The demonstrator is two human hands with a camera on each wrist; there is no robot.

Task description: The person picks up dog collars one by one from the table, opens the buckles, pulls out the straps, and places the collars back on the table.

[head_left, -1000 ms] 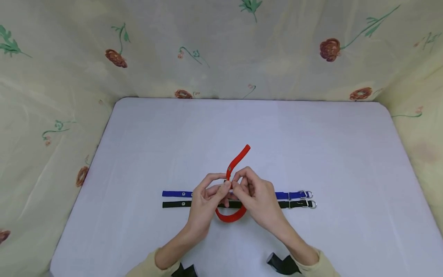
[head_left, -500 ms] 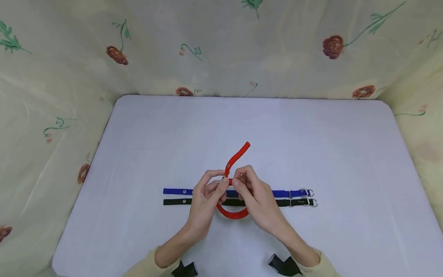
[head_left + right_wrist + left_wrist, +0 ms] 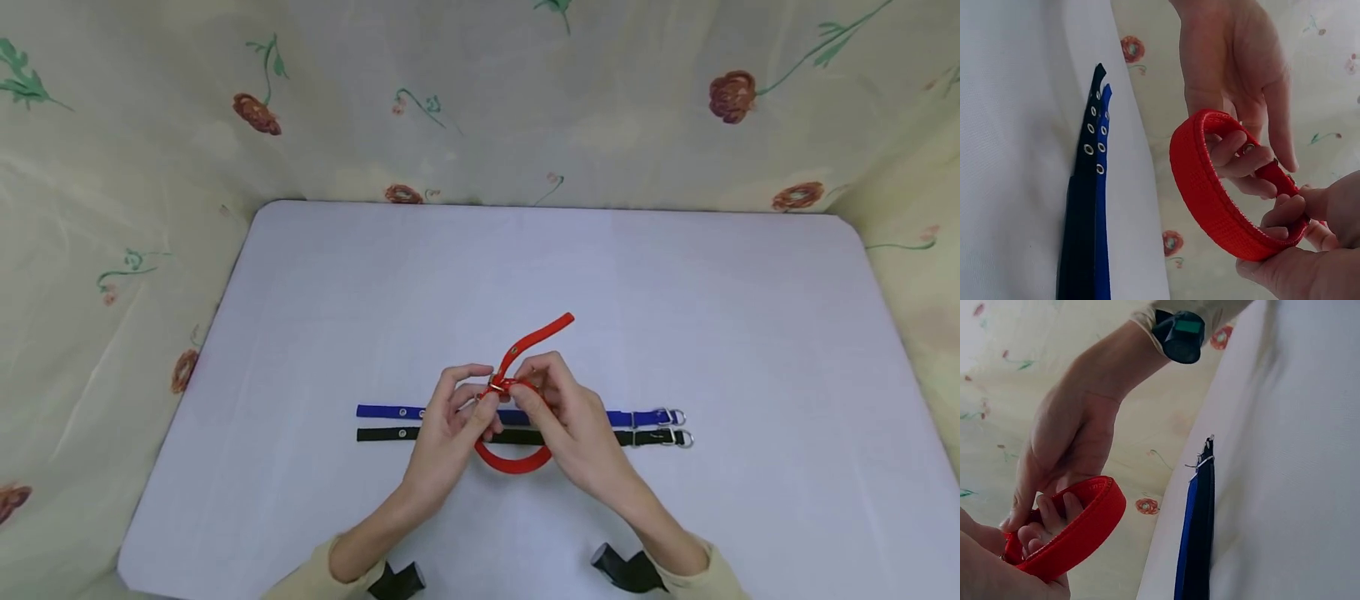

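A red collar is bent into a loop, held up over the table. Its free end passes out through the metal buckle and slants up to the right. My left hand pinches the collar at the buckle between thumb and fingers. With thumb and forefinger, my right hand pinches the strap just right of the buckle. In the right wrist view the wide red band shows fingers of both hands inside the loop, with a metal eyelet near them.
Beneath the hands a blue collar and a black collar lie side by side, buckles and rings to the right, eyelets to the left. The white table is bordered by flowered cloth.
The red collar's free end has swung to the right, and the buckle has come into sight between the fingertips. Both hands and the loop have shifted slightly right in view.
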